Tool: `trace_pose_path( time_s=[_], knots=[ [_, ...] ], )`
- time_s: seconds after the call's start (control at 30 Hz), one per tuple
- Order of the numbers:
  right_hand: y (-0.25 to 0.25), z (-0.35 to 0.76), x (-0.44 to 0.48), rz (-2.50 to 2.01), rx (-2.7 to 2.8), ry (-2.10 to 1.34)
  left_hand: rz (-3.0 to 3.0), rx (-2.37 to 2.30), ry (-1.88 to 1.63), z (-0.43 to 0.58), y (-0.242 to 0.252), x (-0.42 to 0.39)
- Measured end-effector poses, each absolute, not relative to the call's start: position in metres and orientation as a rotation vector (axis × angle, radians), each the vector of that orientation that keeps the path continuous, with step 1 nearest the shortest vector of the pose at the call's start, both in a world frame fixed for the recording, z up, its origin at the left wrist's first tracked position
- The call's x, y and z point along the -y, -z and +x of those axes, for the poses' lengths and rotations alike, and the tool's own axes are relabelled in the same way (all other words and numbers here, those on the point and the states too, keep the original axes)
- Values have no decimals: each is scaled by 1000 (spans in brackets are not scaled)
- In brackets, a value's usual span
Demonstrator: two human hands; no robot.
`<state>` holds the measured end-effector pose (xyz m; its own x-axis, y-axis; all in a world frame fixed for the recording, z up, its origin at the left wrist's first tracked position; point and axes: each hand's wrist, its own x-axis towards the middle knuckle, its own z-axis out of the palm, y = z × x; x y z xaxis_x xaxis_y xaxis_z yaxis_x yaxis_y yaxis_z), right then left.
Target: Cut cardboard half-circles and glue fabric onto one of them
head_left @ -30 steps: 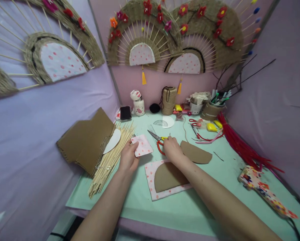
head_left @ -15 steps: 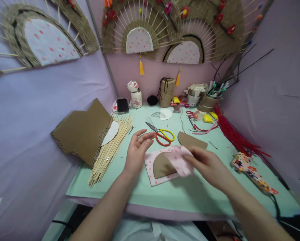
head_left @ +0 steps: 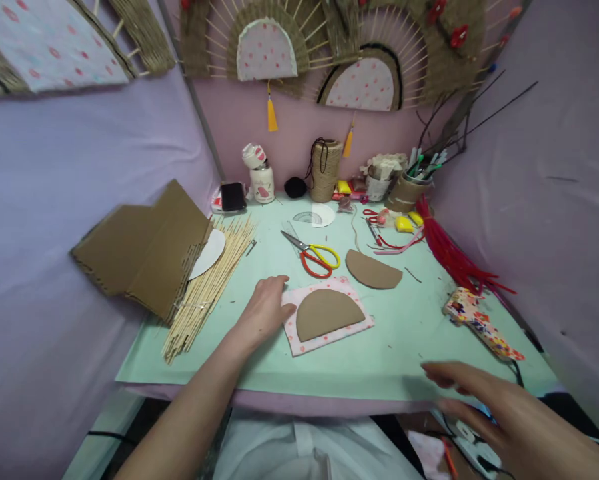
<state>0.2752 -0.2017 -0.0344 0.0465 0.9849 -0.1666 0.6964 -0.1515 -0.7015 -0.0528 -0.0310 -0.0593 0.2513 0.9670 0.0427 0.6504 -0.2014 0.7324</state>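
The left grip [head_left: 263, 311] lies with thumb and fingers apart against the left edge of the pink-spotted cloth [head_left: 343, 285], seemingly to steady it, while just right of that grip a cardboard half-disc [head_left: 329, 315] rests flat on the cloth, spotted border showing around it, perhaps as a margin. The right grip [head_left: 484, 393] hangs spread, holding nothing, near the floral glue gun [head_left: 479, 323]; scissors [head_left: 304, 247] lie beyond the left grip, probably for easy reach. Farther beyond, the white bottle's [head_left: 263, 185] lettering is too small to read.
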Motion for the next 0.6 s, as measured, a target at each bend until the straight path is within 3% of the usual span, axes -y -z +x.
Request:
trace_pose_path(
  time_s=[0.3,0.6],
  knots=[
    [37,181,63,-1777,2149,-758,2067,-1539,-317,-43,51,19],
    [50,180,49,-1803,2154,-781,1996,-1376,-390,-52,52,24]
  ],
)
